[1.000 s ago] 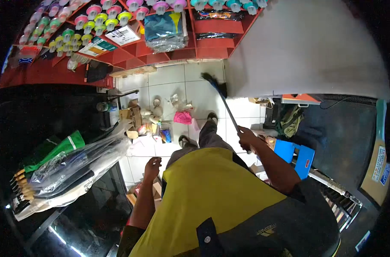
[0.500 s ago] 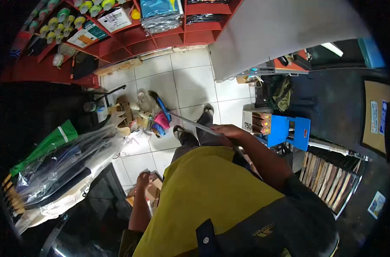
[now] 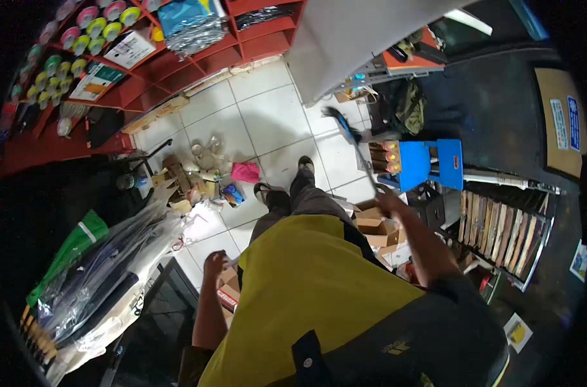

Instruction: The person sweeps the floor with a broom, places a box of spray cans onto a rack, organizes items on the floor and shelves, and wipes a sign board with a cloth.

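One broom (image 3: 364, 159) is out to the left of the blue stool (image 3: 414, 164), its dark bristles up and left of the seat, its handle slanting down to the right hand (image 3: 389, 202). That hand is wrapped around the handle just below and left of the stool; the broom head is blurred, so whether it touches the floor tiles (image 3: 277, 119) I cannot tell. The left hand (image 3: 216, 264) is much farther left of the stool and lower, fingers loosely curled — whether they hold anything, I cannot tell. Cardboard boxes (image 3: 229, 288) are nearest to it, low and well left of the stool, while an open carton (image 3: 373, 227) sits below and left of the stool, near the right hand. Just beside the stool's left edge are some round-ended items (image 3: 390, 157). Well left of the stool, a heap of litter (image 3: 209, 175) — plastic and cardboard among it — lies with a pink piece (image 3: 245, 171) on its stool-facing side.
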{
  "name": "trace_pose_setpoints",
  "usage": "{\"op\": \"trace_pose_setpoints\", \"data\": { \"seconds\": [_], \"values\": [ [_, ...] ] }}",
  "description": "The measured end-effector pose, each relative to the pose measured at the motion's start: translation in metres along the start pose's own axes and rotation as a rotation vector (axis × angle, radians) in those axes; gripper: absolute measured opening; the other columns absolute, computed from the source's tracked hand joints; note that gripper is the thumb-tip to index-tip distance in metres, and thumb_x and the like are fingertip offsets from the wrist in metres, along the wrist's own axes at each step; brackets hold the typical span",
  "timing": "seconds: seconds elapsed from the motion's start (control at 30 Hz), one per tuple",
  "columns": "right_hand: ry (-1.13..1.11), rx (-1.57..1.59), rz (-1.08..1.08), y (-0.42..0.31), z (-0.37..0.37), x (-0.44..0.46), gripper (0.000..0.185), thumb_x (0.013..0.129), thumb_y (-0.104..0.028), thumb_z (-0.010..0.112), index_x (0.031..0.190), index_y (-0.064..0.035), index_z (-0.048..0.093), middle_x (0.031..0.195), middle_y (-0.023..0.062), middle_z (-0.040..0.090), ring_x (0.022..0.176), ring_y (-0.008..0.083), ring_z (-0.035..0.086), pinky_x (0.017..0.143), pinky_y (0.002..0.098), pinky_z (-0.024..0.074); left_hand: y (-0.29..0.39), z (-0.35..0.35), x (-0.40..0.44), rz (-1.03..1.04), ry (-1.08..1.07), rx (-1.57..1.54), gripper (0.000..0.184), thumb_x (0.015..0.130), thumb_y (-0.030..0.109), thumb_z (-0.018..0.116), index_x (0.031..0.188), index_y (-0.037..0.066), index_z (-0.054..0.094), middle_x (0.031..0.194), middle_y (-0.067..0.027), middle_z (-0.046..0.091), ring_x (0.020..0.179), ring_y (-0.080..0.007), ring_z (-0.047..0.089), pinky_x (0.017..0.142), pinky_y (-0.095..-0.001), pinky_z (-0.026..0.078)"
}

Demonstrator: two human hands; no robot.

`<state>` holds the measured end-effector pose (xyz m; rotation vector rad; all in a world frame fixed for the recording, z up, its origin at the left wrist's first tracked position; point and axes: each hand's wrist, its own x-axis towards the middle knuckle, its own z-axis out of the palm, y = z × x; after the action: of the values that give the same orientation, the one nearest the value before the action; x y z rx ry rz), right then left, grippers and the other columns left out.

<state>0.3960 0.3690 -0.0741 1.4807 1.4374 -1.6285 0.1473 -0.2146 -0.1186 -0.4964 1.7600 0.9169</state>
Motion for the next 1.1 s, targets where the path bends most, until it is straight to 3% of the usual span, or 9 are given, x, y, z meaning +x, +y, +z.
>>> {"op": "trace_pose_setpoints", "data": {
  "seconds": [0.13, 0.4, 0.47, 0.7, 0.77, 0.83, 0.93, 1.07, 1.1],
  "values": [
    [-0.144, 0.137, 0.007, 0.043, 0.054, 0.104, 0.036, 0.093, -0.014, 0.048, 0.128, -0.0181, 0.040, 0.061, 0.0075, 0.045, 0.043, 0.0179, 0.042, 0.040, 0.0359, 0.0346, 0.066, -0.011, -0.003, 0.139, 0.033, 0.048, 0.034, 0.091, 0.034, 0.056, 0.110, 0.006, 0.060, 0.099, -0.0064, 0.066, 0.083, -0.0169, 0.064, 0.063, -0.0317, 0.051],
    [-0.250, -0.569, -0.165, -0.078, 0.101, 0.006, 0.045, 0.086, -0.012, 0.050, 0.131, -0.0059, 0.046, 0.080, 0.0082, 0.060, 0.068, 0.0210, 0.053, 0.069, 0.0380, 0.0438, 0.068, -0.016, 0.018, 0.139, -0.010, 0.122, 0.034, 0.092, 0.033, 0.055, 0.112, 0.007, 0.059, 0.102, -0.0054, 0.065, 0.085, -0.0173, 0.064, 0.065, -0.0323, 0.051],
    [-0.241, -0.325, 0.005, -0.101, 0.095, -0.022, 0.051, 0.089, -0.013, 0.049, 0.139, -0.0084, 0.040, 0.067, 0.0081, 0.055, 0.041, 0.0158, 0.041, 0.040, 0.0300, 0.0383, 0.049, -0.023, 0.016, 0.106, -0.013, 0.149, 0.033, 0.092, 0.033, 0.056, 0.111, 0.007, 0.059, 0.100, -0.0053, 0.065, 0.084, -0.0164, 0.064, 0.063, -0.0313, 0.051],
    [-0.147, -0.308, -0.010, -0.093, -0.008, -0.126, 0.045, 0.096, -0.023, 0.047, 0.141, -0.0215, 0.039, 0.059, 0.0057, 0.053, 0.041, 0.0118, 0.046, 0.036, 0.0287, 0.0377, -0.002, -0.051, 0.003, -0.074, 0.056, 0.081, 0.035, 0.091, 0.035, 0.057, 0.112, 0.007, 0.059, 0.101, -0.0066, 0.065, 0.082, -0.0200, 0.065, 0.061, -0.0350, 0.052],
    [0.139, -0.456, 0.035, -0.104, -0.021, -0.135, 0.045, 0.096, -0.019, 0.046, 0.141, -0.0205, 0.038, 0.056, 0.0061, 0.052, 0.039, 0.0133, 0.047, 0.034, 0.0296, 0.0374, -0.007, -0.046, 0.004, -0.163, 0.023, 0.208, 0.035, 0.091, 0.035, 0.057, 0.112, 0.007, 0.058, 0.101, -0.0067, 0.065, 0.082, -0.0207, 0.065, 0.061, -0.0360, 0.052],
    [0.196, -0.584, -0.056, -0.103, -0.044, -0.107, 0.047, 0.091, -0.015, 0.051, 0.137, -0.0141, 0.042, 0.068, 0.0116, 0.059, 0.044, 0.0199, 0.054, 0.038, 0.0311, 0.0422, -0.001, -0.033, 0.005, -0.128, 0.029, 0.184, 0.035, 0.091, 0.035, 0.057, 0.112, 0.007, 0.058, 0.101, -0.0066, 0.065, 0.082, -0.0207, 0.065, 0.062, -0.0362, 0.052],
    [0.251, -0.559, -0.020, -0.056, -0.085, -0.002, 0.041, 0.095, -0.016, 0.045, 0.136, -0.0181, 0.043, 0.051, 0.0088, 0.048, 0.034, 0.0167, 0.045, 0.030, 0.0325, 0.0340, 0.021, -0.003, -0.009, -0.061, 0.061, 0.117, 0.035, 0.091, 0.035, 0.056, 0.113, 0.007, 0.058, 0.100, -0.0065, 0.065, 0.083, -0.0206, 0.065, 0.064, -0.0365, 0.052],
    [-0.012, 0.237, 0.029, 0.018, -0.068, 0.098, 0.017, 0.087, -0.014, 0.057, 0.099, -0.0070, 0.049, 0.055, 0.0110, 0.053, 0.040, 0.0261, 0.053, 0.035, 0.0356, 0.0397, 0.057, 0.016, -0.023, 0.041, 0.063, 0.131, 0.035, 0.092, 0.034, 0.055, 0.114, 0.008, 0.057, 0.101, -0.0062, 0.065, 0.085, -0.0204, 0.064, 0.066, -0.0365, 0.052],
    [-0.090, 0.333, -0.032, 0.028, -0.057, 0.112, 0.022, 0.090, -0.017, 0.051, 0.112, -0.0116, 0.049, 0.050, 0.0092, 0.047, 0.036, 0.0227, 0.047, 0.033, 0.0356, 0.0353, 0.064, 0.028, -0.032, 0.049, 0.079, 0.122, 0.035, 0.092, 0.034, 0.055, 0.114, 0.008, 0.057, 0.102, -0.0061, 0.064, 0.085, -0.0201, 0.064, 0.066, -0.0362, 0.052]
  ]
}}
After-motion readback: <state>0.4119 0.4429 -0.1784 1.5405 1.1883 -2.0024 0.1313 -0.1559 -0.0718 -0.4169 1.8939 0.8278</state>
